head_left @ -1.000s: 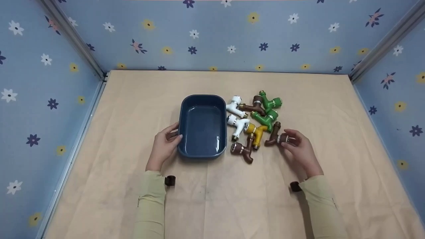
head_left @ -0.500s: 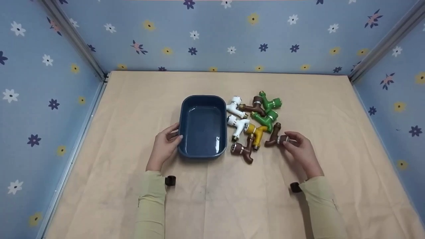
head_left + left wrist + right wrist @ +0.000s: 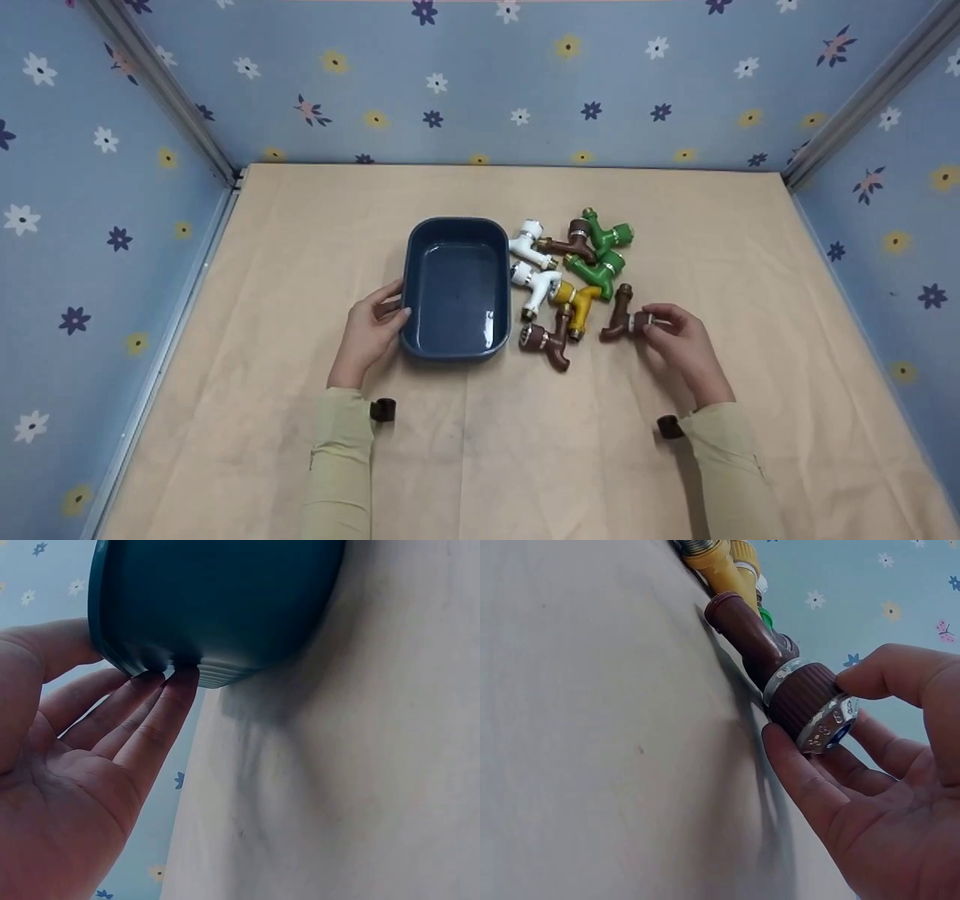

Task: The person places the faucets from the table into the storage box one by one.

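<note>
In the head view a dark blue rectangular tub (image 3: 456, 300) stands mid-table with nothing in it. My left hand (image 3: 373, 330) grips its left wall, thumb at the rim and fingers against the ribbed outer side, as the left wrist view shows. My right hand (image 3: 682, 349) pinches the ribbed knob of a brown tap (image 3: 802, 701) between thumb and fingers. That tap lies at the right edge of a group of taps. Closest to it are a yellow tap (image 3: 581, 307) and a green tap (image 3: 598, 271); another brown tap (image 3: 555, 345) lies nearer the tub.
Two white taps (image 3: 538, 289) lie right beside the tub's right wall. Behind them are a further brown tap (image 3: 574, 241) and a second green tap (image 3: 607, 234). A beige cloth (image 3: 315, 232) covers the table; flowered blue panels (image 3: 480, 82) enclose its back and sides.
The brown tap in my right hand has shifted slightly toward me and away from the other taps. My left hand and the tub stay in place; the head view has tilted a little.
</note>
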Demonstrator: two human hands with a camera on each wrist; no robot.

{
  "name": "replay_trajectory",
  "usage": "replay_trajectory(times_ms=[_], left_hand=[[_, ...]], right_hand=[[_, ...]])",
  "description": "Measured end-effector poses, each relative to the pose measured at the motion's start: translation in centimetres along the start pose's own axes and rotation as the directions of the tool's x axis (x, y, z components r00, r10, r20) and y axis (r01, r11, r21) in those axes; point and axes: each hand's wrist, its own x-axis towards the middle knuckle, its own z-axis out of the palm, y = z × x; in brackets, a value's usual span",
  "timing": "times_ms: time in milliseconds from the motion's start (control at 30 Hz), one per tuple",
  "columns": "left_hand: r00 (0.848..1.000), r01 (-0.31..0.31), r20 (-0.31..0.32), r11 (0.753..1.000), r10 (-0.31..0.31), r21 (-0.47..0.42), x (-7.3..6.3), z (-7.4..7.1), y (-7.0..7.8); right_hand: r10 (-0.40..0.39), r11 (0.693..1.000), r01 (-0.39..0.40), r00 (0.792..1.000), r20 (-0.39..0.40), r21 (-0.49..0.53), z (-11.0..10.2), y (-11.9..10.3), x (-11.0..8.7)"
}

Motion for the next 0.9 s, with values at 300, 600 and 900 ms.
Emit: replay_trajectory(times_ms=[300,600,900], left_hand=[[1.0,0.012,-0.01,1.0,-0.012,0.002,0.7,-0.2,-2.2],[1.0,0.002,-0.002,1.0,-0.002,0.017,0.8,-0.3,-2.3],[0.999,0.016,0.029,1.0,-0.016,0.004,-0.2,-0.3,0.2]], right_hand=[[0.005,0.999,-0.005,1.0,0.004,0.048,-0.3,-0.1,-0.2],[-0.049,0.994,0.049,0.999,0.001,0.093,-0.4,-0.1,-0.6],[-0.085,0.989,0.084,0.996,0.007,0.121,-0.5,-0.4,-1.0]])
